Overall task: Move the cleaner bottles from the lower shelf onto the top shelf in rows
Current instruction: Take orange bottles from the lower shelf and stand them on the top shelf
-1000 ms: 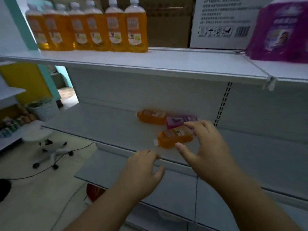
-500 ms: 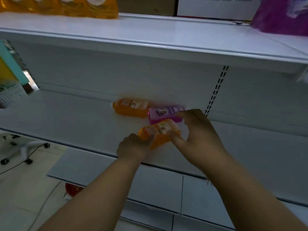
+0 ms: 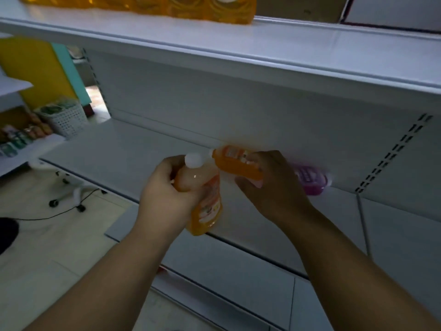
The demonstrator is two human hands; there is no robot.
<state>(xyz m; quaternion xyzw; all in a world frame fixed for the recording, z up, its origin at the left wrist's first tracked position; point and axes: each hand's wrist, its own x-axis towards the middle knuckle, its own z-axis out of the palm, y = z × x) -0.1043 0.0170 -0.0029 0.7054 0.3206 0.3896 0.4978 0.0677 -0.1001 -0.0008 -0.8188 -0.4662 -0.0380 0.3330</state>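
While both hands work at the white metal lower shelf, each has an orange cleaner bottle. Left hand is wrapped round the neck and shoulder of a translucent orange plastic bottle with a round white cap; bottle upright, tilted a little, lifted clear of the shelf front. Left grip: clamped on it. Right hand closes over a second orange plastic bottle with a white label, lying on its side, cap pointing left, near the back panel. Right grip: fingers curled over the body, looks clamped, though whether it's off the shelf yet I can't tell. Caps of the two bottles sit just beside each other, maybe touching. A purple plastic bottle lies on its side behind the right hand, partly hidden, blurred. White top shelf above carries a row of orange bottles at its left end; bare space to the right.

Risks, judged: left hold is high on the neck, so the heavy body could swing or slip on the lift. Right bottle is grabbed sideways and needs turning upright one-handed; could drop. Raising both together may knock them together or clip the top shelf's front lip. Setting down could topple the standing row. Right wrist might roll the purple one.
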